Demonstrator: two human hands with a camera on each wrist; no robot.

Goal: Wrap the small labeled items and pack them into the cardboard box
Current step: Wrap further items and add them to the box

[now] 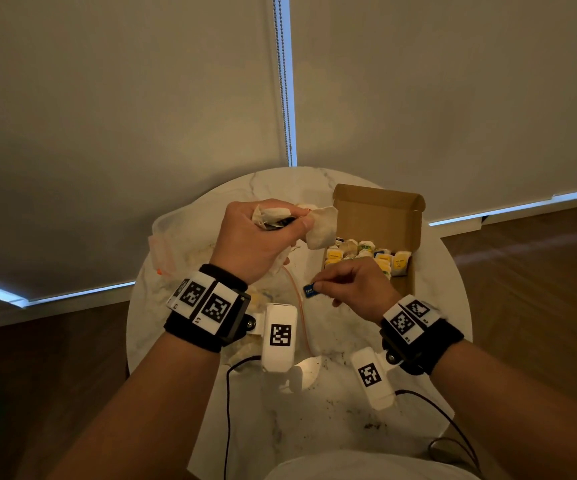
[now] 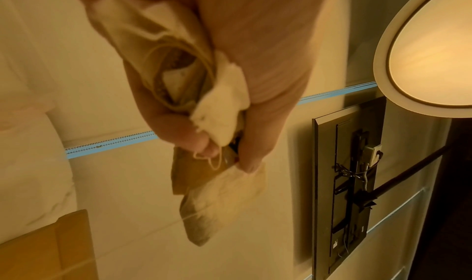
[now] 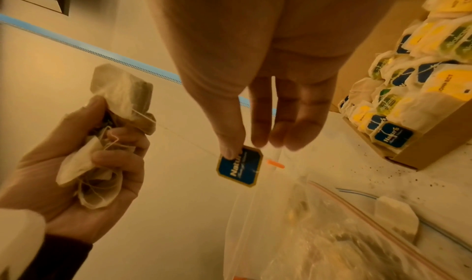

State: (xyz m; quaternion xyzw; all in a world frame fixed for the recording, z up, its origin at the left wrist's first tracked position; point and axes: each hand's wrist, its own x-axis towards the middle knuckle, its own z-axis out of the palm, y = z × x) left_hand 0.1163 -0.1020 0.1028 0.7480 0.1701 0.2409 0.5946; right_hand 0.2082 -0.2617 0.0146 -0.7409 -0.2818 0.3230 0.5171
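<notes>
Left hand point(image 1: 257, 237) clutches tea bags point(image 3: 102, 163); right hand point(image 1: 356, 285) pinches blue tag point(image 3: 240, 166), seemingly strung between.

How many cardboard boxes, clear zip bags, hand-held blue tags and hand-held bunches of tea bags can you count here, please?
Cardboard box: 1
Clear zip bag: 1
Blue tag, pinched by the right hand: 1
Tea bag bunch, gripped by the left hand: 1
Total: 4

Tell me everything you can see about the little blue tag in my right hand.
The blue tag is a small, flat paper-looking label with clipped corners, a gold border and white lettering that starts "Natur". The right hand pinches its top edge between thumb and fingertips, so it hangs tilted above the table. A thin string runs from it toward the teabags that the left hand holds.
</notes>
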